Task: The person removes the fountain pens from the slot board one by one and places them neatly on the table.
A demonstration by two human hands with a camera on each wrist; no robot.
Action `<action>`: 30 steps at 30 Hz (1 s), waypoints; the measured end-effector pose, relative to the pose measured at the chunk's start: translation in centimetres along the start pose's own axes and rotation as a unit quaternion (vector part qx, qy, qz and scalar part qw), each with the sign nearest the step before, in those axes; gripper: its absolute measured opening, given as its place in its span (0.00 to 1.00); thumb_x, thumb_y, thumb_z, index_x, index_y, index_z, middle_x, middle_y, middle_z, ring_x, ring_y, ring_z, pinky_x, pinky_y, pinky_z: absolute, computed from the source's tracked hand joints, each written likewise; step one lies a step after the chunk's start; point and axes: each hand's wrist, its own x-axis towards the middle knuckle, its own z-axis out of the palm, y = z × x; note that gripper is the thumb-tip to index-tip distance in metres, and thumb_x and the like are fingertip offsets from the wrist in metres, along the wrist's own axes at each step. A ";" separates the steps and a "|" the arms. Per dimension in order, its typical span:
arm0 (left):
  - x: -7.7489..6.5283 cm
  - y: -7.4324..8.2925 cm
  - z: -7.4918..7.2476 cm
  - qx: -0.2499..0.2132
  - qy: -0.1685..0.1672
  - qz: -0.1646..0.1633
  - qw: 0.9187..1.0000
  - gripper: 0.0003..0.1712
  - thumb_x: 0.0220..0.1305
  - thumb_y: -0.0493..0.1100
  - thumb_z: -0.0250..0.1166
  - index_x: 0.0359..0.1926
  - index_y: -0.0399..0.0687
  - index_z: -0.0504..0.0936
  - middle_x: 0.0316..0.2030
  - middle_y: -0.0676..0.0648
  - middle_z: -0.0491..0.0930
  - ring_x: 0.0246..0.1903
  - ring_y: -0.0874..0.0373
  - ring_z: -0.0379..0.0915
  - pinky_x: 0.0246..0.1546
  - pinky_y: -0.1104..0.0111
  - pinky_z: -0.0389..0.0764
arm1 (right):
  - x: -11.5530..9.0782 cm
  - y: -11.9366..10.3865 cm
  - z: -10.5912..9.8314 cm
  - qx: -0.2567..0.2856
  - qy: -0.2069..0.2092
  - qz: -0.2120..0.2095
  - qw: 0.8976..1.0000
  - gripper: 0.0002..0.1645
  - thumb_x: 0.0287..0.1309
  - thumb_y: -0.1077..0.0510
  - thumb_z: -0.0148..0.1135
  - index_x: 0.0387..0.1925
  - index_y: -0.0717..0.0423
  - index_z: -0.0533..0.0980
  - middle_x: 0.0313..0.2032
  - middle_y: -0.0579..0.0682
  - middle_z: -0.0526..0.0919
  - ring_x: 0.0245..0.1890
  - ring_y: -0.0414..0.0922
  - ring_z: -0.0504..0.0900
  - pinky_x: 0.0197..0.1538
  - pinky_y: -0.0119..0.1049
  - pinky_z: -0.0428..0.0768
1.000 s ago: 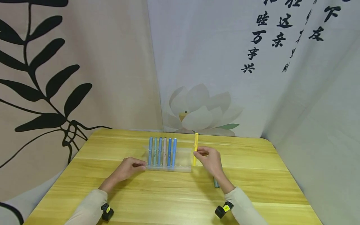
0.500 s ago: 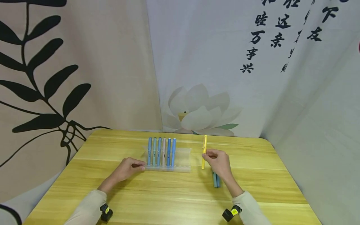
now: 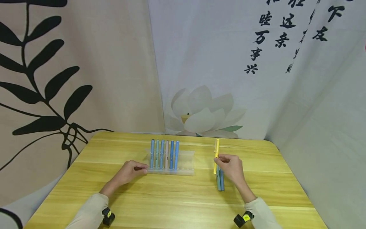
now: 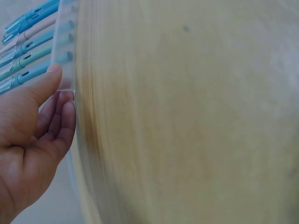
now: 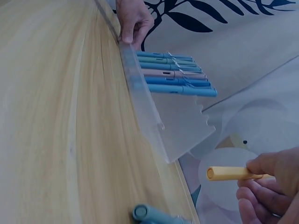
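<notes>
A clear plastic pen stand (image 3: 186, 160) is on the table, with several pens (image 3: 162, 155) in blue, green and pale pink standing in a row toward its left side. My left hand (image 3: 130, 173) grips the stand's left front corner, thumb on the front lip and fingers curled beneath it in the left wrist view. To the right, my right hand (image 3: 232, 168) pinches a yellow pen (image 3: 216, 148) between thumb and fingers, cap clip upward and nearly upright. Just below it, a green pen (image 3: 218, 183) and a blue pen (image 3: 222, 184) lie side by side on the table.
The wooden table (image 3: 160, 203) has its far edge close to a cloth backdrop (image 3: 120, 79) printed with leaves, a lotus and characters. The right part of the stand holds no pens. Each wrist carries a small black camera (image 3: 108, 216).
My right hand has carried the yellow pen rightward and slightly nearer, from beside the stand to above the two lying pens. My left hand stays on the stand.
</notes>
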 end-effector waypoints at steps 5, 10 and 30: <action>0.0 0.0 0.0 0.001 0.000 0.000 1.000 0.15 0.71 0.42 0.67 0.53 0.38 0.87 0.51 0.41 0.87 0.48 0.49 0.84 0.44 0.67 0.85 | 0.0 1.0 -0.9 -0.016 0.010 0.010 1.000 0.17 0.59 0.52 0.75 0.46 0.58 0.88 0.37 0.51 0.91 0.39 0.48 0.89 0.36 0.34 0.83; 0.0 0.1 0.0 0.003 0.000 0.000 1.000 0.15 0.70 0.41 0.67 0.53 0.38 0.87 0.50 0.41 0.87 0.48 0.49 0.84 0.44 0.66 0.85 | 0.0 2.1 -1.7 -0.033 0.019 0.025 0.999 0.17 0.60 0.50 0.75 0.45 0.57 0.88 0.37 0.51 0.91 0.37 0.46 0.89 0.34 0.33 0.81; 0.1 -0.2 0.1 0.004 -0.001 0.004 1.000 0.17 0.71 0.42 0.67 0.55 0.37 0.86 0.50 0.41 0.87 0.47 0.49 0.84 0.44 0.67 0.85 | -1.5 5.2 -3.0 -0.044 -0.012 0.071 0.996 0.18 0.60 0.50 0.74 0.45 0.59 0.88 0.37 0.52 0.90 0.33 0.42 0.86 0.32 0.33 0.81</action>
